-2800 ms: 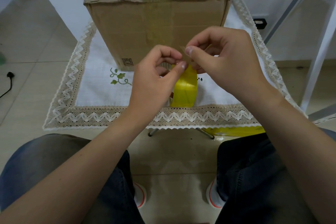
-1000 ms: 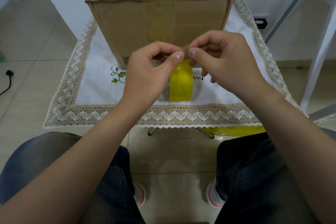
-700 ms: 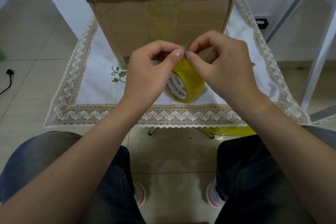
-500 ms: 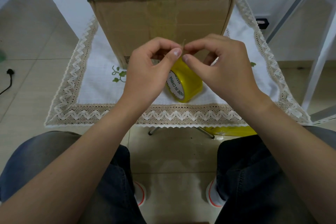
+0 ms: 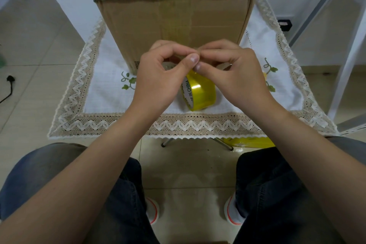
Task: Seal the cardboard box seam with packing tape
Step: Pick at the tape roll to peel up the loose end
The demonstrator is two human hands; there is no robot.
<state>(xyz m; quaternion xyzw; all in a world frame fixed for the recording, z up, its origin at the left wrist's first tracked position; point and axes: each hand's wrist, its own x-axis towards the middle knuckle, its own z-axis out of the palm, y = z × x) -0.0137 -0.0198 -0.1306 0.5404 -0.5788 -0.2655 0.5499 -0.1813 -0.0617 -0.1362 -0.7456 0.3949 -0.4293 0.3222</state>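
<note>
A brown cardboard box [image 5: 174,20] stands on the small table, with old tape along its top seam and down its front. In front of it hangs a yellow roll of packing tape [image 5: 200,93], tilted, its printed core facing left. My left hand [image 5: 160,81] and my right hand [image 5: 235,77] meet just above the roll, thumbs and forefingers pinched together on the tape's free end. The tape end itself is hidden between the fingertips.
A white lace-edged cloth [image 5: 103,93] covers the table. A white metal frame [image 5: 348,51] stands to the right. A yellow object [image 5: 249,141] lies on the floor under the table's front edge. My knees are below, close to the table.
The roll has turned from edge-on to tilted with its printed core showing. Both hands have moved closer together and slightly up toward the box front.
</note>
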